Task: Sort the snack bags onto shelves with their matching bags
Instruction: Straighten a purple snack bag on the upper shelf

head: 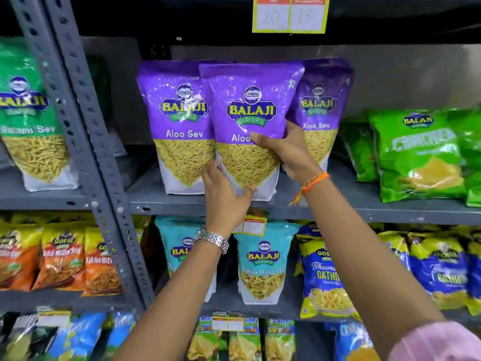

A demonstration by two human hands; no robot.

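— Three purple Aloo Sev bags stand on the grey shelf [338, 207] in the head view, and the person holds the middle bag [250, 121], which sits in front of the other two.

— How are the hands placed?

— The left hand [223, 196] cups the bag's lower left corner, fingers wrapped under its base. The right hand [283, 149] is clasped on its right edge, thumb across the front over the printed name. Both are closed on that one bag; neither hangs free.

— So where does it belong?

— Right there, by the look of it. The left purple bag [179, 126] and the right purple bag [321, 110] carry the same label, so the match seems sound. To finish well, the person would likely set the base flat on the shelf, push it back level with its neighbours, keep it upright, and let go only once it stands without leaning.

— Any risk?

— The pouch looks soft, so squeezing could crush the contents, and nudging it sideways might tip the bags beside it.

— What else can be counted?

— One green Ratlami Sev bag [31, 113] past the upright post [78, 121] on the left. At least two green bags [416, 155] on the right, blurred. Below, two teal bags [260, 259] show, one partly behind the left forearm. Orange and blue packs fill the lower shelves; their number cannot be told.
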